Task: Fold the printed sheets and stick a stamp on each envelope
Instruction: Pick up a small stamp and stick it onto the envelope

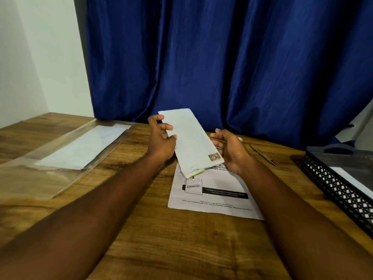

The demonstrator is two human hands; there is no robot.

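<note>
Head: right hand (232, 151) partly behind envelope (191, 138)

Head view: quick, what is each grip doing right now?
Left grip: fingers curled on the left edge of the envelope, holding it.
Right grip: fingers curled under the right edge, holding it.

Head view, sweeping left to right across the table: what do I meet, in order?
Clear plastic sleeve → left hand → envelope → right hand → pen → black mesh tray. The printed sheet is left out because it lies beneath the envelope.
</note>
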